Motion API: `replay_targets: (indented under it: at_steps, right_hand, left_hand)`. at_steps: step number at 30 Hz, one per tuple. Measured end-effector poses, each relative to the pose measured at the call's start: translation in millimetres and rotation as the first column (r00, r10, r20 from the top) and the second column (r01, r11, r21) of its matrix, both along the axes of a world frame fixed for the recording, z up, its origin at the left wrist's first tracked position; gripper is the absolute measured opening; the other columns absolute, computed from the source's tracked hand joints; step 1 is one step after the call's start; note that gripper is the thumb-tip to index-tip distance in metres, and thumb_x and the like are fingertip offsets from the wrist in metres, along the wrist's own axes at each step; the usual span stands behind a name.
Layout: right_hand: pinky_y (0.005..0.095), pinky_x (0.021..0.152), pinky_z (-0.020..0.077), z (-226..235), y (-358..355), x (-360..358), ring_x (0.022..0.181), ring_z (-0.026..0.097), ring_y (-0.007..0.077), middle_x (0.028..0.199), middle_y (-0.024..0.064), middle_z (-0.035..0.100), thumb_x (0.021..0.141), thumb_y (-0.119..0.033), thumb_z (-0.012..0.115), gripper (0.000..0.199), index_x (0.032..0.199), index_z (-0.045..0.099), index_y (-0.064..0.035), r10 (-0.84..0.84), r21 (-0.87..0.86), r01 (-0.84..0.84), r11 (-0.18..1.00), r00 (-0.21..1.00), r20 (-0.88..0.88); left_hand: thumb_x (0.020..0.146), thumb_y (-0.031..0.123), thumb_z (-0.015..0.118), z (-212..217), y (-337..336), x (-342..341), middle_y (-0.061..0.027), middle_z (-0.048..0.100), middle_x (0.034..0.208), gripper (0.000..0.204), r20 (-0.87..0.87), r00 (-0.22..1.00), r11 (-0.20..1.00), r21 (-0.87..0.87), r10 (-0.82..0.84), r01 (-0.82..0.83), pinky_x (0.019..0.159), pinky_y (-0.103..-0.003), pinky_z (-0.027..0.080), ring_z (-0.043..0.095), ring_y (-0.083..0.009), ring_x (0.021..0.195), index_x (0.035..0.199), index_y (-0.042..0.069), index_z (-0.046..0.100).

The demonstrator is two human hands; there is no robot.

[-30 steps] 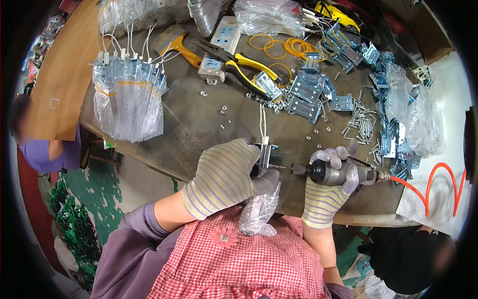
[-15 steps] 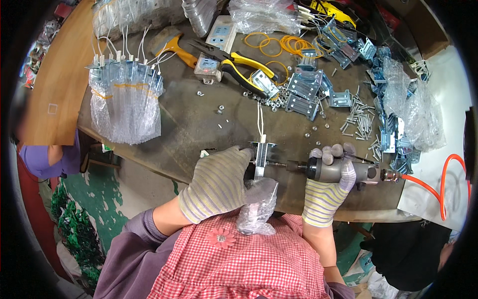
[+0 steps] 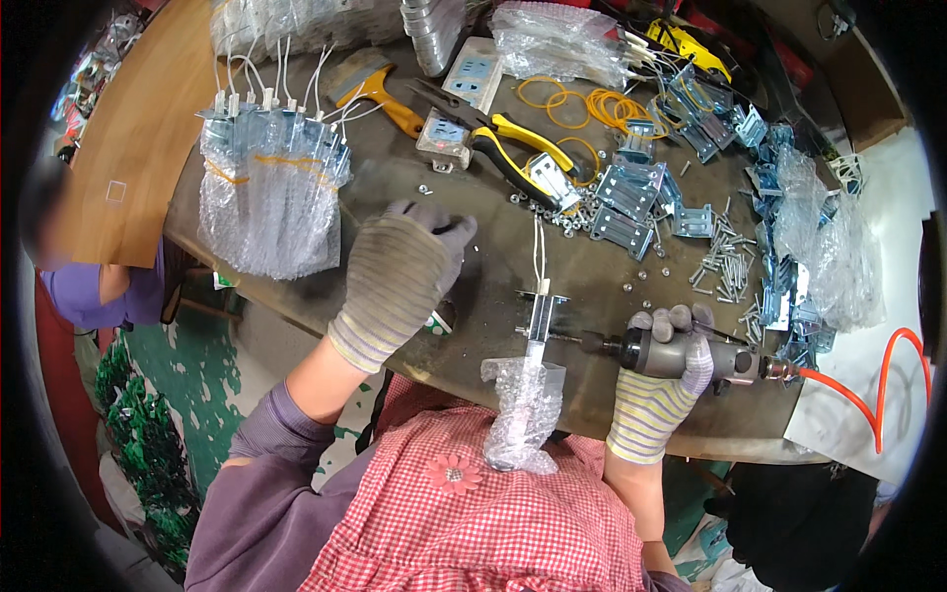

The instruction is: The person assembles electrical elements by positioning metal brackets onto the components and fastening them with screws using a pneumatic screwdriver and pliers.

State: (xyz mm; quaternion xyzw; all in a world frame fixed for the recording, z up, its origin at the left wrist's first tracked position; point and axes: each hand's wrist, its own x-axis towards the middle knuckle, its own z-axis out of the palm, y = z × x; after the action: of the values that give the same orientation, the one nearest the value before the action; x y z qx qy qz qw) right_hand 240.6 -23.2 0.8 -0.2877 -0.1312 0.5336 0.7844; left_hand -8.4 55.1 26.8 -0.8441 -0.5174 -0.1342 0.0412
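Note:
My right hand (image 3: 663, 380), in a striped work glove, grips a grey pneumatic screwdriver (image 3: 681, 357) lying sideways, its bit pointing left. Close to that bit is a metal-bracketed part (image 3: 541, 314) with two white wires. The lower end of this part sits in bubble wrap (image 3: 525, 409) and hangs over the table's near edge against my apron; no hand holds it. My gloved left hand (image 3: 395, 281) is farther left, over the tabletop, its fingers bent down and together. What its fingertips pinch, if anything, is hidden. A small loose nut (image 3: 424, 189) lies just beyond them.
Bubble-wrapped wired parts (image 3: 271, 197) stand at the left. Pliers (image 3: 503, 138), a scraper (image 3: 385, 99) and yellow rubber bands (image 3: 612, 109) lie farther back. Metal brackets (image 3: 631, 192) and screws (image 3: 725, 257) cover the right side. An orange air hose (image 3: 848, 390) trails right. Another person's arm (image 3: 113, 283) is far left.
My left hand has let go of the wired part and moved up and left to the tabletop, where small nuts lay. The screwdriver's bit has drawn slightly away from the bracket.

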Motion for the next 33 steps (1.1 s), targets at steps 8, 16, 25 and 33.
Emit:
replay_targets:
  at_steps: [8,16,25,33]
  right_hand:
    - [0.0374,0.088,0.0406,-1,-1,1,0.083,0.052,0.0165,0.095,0.0047,0.058,0.086,-0.019,0.068,0.040,0.121,0.052,-0.0090,-0.016,0.001,0.016,1.000,1.000,-0.017]
    - [0.0376,0.089,0.0407,-3,0,5,0.084,0.053,0.0166,0.098,0.0044,0.058,0.085,-0.021,0.070,0.042,0.121,0.052,-0.0090,-0.003,0.030,0.004,1.000,0.999,-0.041]
    - [0.0372,0.090,0.0411,-3,2,5,0.085,0.052,0.0170,0.097,0.0037,0.055,0.085,-0.021,0.070,0.041,0.120,0.052,-0.0097,0.037,0.036,-0.036,0.999,0.999,-0.030]
    - [0.0376,0.093,0.0417,-1,2,5,0.086,0.052,0.0181,0.100,0.0034,0.053,0.084,-0.019,0.071,0.040,0.118,0.052,-0.0102,0.050,0.023,-0.049,0.999,0.998,-0.049]
  left_hand:
    - [0.078,0.016,0.061,7,23,-9,-0.0067,0.065,0.091,0.021,-0.226,0.956,0.981,-0.006,-0.188,0.192,0.074,-0.038,0.049,0.061,-0.0250,0.089,0.095,0.010,0.071]
    - [0.078,0.020,0.063,20,37,-5,-0.0042,0.061,0.078,0.010,-0.482,0.781,0.906,-0.069,-0.397,0.418,0.073,-0.036,0.048,0.062,-0.0229,0.087,0.076,0.011,0.064]
    - [0.071,0.016,0.072,-5,-33,12,-0.0071,0.061,0.085,0.016,0.456,0.875,0.895,-0.306,-0.161,0.324,0.073,-0.043,0.047,0.059,-0.0299,0.083,0.083,0.007,0.067]
    - [0.075,0.024,0.062,-12,-41,17,-0.0034,0.061,0.084,0.015,0.244,0.955,0.939,-0.254,-0.171,0.233,0.069,-0.040,0.048,0.059,-0.0252,0.084,0.081,0.011,0.067]
